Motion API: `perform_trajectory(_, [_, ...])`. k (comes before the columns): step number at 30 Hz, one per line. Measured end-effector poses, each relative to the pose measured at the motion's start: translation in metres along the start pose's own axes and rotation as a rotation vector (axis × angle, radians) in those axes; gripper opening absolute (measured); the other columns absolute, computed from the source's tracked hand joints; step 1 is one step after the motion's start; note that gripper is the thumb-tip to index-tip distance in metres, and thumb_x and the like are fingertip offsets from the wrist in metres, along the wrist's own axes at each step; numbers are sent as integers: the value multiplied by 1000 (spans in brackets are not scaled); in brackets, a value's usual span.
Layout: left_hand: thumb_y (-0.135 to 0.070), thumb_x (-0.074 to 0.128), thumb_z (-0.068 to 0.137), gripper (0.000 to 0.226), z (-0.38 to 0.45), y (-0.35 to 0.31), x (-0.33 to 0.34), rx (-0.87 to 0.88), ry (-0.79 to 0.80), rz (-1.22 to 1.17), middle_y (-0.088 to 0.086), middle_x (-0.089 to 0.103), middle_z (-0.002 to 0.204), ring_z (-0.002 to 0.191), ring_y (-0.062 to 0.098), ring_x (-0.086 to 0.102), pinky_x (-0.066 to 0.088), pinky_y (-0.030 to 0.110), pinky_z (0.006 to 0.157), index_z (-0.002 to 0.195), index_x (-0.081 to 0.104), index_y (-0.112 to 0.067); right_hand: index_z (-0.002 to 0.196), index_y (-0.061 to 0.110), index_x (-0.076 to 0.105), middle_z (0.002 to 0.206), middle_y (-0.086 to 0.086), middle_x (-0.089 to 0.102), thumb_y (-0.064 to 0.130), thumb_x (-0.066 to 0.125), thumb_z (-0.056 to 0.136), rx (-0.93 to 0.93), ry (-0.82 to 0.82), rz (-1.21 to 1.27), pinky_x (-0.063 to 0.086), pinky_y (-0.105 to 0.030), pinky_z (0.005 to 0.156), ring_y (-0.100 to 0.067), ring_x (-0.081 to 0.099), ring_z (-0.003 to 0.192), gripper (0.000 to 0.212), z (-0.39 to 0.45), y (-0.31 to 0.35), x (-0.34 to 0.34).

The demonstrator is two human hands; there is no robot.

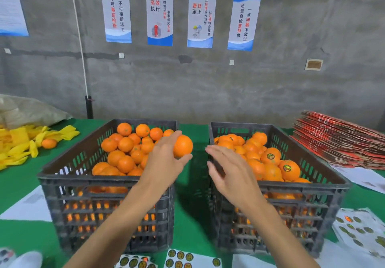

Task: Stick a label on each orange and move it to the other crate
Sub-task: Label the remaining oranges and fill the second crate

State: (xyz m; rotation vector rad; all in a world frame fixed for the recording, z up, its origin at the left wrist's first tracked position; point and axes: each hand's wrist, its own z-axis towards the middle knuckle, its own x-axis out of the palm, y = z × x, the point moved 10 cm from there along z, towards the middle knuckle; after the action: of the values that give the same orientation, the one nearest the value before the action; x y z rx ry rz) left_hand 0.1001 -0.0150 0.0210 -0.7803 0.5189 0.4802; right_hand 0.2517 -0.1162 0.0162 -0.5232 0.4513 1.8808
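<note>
Left hand (164, 159): fingers (166, 142) curled round one orange (183, 145), thumb under, holding it above the near-right corner of the left crate (68, 163), over the gap toward the right crate (325, 163). No label visible on the side facing the camera; probably lifted clear so the other hand can get at the skin.

Right hand (227, 169): fingers (216, 153) spread and relaxed, motion-blurred, just right of the held orange, over the right crate's near-left corner. Can't tell if a sticker sits on a fingertip.

Left crate: heaped with bare oranges, so that's the source pile. Right crate, beside it: fruit with round stickers, e.g. a labelled orange (288, 169), so that's the done pile.

Sticker sheets (181, 257) lie on the green desk (12, 184) just in front of the left crate, more (360, 230) right of the right crate, within reach of either hand.

Judgement: label step pending, then the drop into the right crate.
</note>
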Motion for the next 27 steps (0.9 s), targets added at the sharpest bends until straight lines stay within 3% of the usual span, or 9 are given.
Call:
perform_trajectory(6, [-22,75,92,70,-64,-18,13,119,-13,2,3,48,150,136,21,47,45,38,105,154,43,-18,126,4,65,129,-9,66,19,63,98,20,-27,-11,49,-37,103,-24,62,120,32,-35,38,11])
perform_trajectory(12, [-16,69,98,61,-138,-12,59,256,84,47,11,44,153,138,32,50,52,43,102,153,45,-14,119,4,62,125,-7,61,11,58,101,178,-56,196,48,-29,100,-21,60,116,20,-120,38,25])
perform_trajectory(14, [-19,67,100,61,-162,11,92,178,211,9,10,43,152,134,32,52,53,45,100,155,42,-14,118,9,61,123,-1,59,12,58,101,256,63,238,50,-27,93,-16,60,112,18,-152,29,44])
perform_trajectory(16, [-23,66,101,64,-185,42,128,35,365,-21,5,40,153,132,29,52,48,42,102,157,35,-17,123,15,61,127,4,60,18,58,101,345,281,217,52,-31,91,-14,60,114,23,-187,17,72])
perform_trajectory(20, [-26,65,101,67,-224,82,171,-145,514,-15,3,36,152,133,29,51,45,39,106,157,30,-19,143,21,54,149,7,49,44,52,102,447,688,58,38,-30,111,-15,46,135,47,-256,-8,115])
perform_trajectory(24, [-29,62,102,67,-236,93,184,-135,514,2,1,31,150,137,23,43,44,33,107,158,25,-20,146,20,54,156,9,39,70,47,95,502,773,43,31,-32,118,-13,38,141,71,-280,-22,122])
perform_trajectory(27, [-31,58,104,68,-240,95,187,-111,519,21,1,28,154,141,21,37,42,35,109,159,20,-21,143,20,58,155,10,41,72,51,92,515,755,75,33,-34,116,-14,39,140,73,-281,-23,123])
